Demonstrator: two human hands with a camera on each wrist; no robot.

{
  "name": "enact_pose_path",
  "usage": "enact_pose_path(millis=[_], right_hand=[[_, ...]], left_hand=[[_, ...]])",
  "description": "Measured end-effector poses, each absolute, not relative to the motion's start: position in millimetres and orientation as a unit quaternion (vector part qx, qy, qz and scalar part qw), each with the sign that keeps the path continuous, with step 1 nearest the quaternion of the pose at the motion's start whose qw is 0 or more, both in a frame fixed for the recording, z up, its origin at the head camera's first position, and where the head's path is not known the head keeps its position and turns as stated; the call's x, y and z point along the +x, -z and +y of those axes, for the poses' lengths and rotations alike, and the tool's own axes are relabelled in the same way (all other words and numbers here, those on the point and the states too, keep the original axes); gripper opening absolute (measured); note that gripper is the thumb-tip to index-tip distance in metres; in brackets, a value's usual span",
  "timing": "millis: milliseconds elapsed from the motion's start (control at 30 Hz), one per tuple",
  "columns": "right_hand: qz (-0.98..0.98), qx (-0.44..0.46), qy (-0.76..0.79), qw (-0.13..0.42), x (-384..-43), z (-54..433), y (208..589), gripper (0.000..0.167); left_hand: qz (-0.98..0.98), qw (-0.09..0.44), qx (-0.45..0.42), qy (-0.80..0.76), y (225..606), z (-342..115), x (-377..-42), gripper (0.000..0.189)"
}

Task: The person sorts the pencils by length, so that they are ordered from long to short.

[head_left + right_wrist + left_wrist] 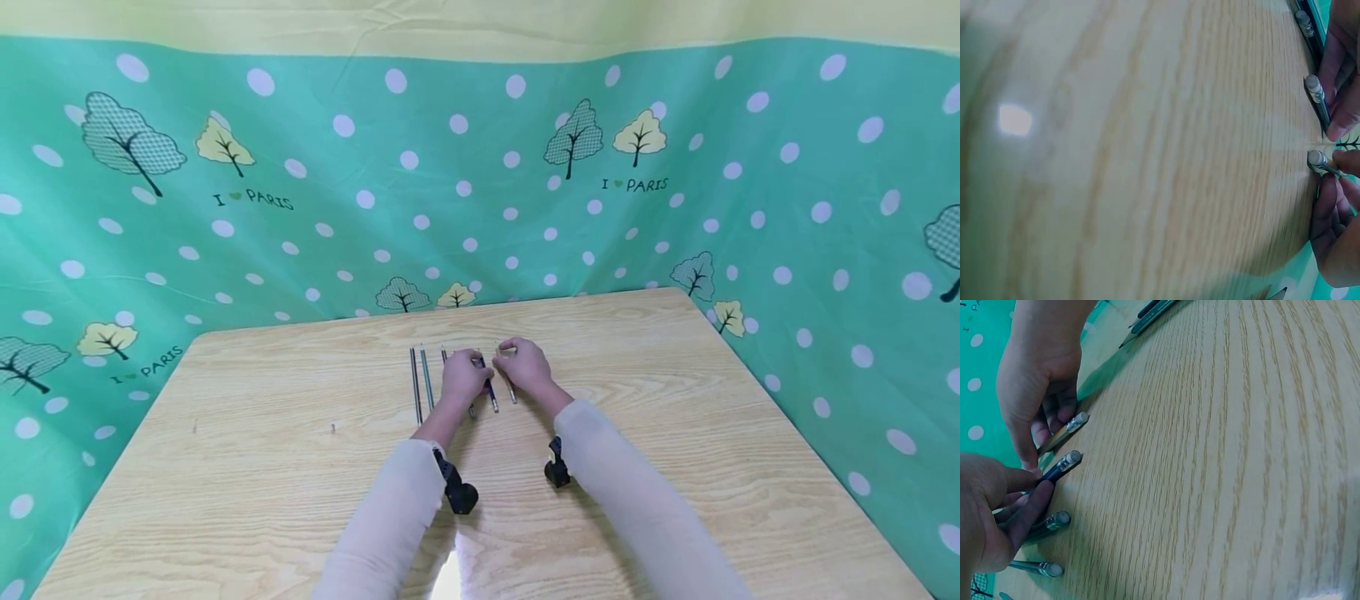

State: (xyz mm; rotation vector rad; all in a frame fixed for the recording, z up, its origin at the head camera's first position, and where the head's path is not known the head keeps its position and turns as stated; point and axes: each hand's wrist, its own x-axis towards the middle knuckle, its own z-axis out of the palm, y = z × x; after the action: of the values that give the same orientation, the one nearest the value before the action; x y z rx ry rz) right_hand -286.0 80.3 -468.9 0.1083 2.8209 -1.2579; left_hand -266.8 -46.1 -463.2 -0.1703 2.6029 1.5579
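Several pencils lie side by side on the wooden table. My left hand [463, 377] pinches a dark blue pencil [1063, 465] between thumb and finger; its eraser end points toward me. Just right of it, my right hand [525, 365] pinches a yellowish pencil [1066, 431] near the table surface. The two hands are close together, fingertips almost meeting. Beyond the left hand lie a dark pencil [416, 387] and a teal pencil [427, 375]. Another dark pencil [1054, 524] is partly covered by the left hand.
Dark green pencils [1150, 322] with sharpened tips lie on the right hand's other side in the left wrist view. A tiny grey piece [333, 428] lies on the table [262, 483] at left. Green dotted cloth [465, 167] hangs behind and at the sides.
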Motion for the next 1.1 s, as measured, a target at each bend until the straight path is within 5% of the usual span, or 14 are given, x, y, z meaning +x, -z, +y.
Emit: enact_pose_path(millis=[1100], right_hand=[[0.925,0.024,0.378,0.017,-283.9,78.0,467.3,0.029]], left_hand=[[0.865,0.049,-0.055,-0.496,464.4,-44.8,-268.3,0.044]])
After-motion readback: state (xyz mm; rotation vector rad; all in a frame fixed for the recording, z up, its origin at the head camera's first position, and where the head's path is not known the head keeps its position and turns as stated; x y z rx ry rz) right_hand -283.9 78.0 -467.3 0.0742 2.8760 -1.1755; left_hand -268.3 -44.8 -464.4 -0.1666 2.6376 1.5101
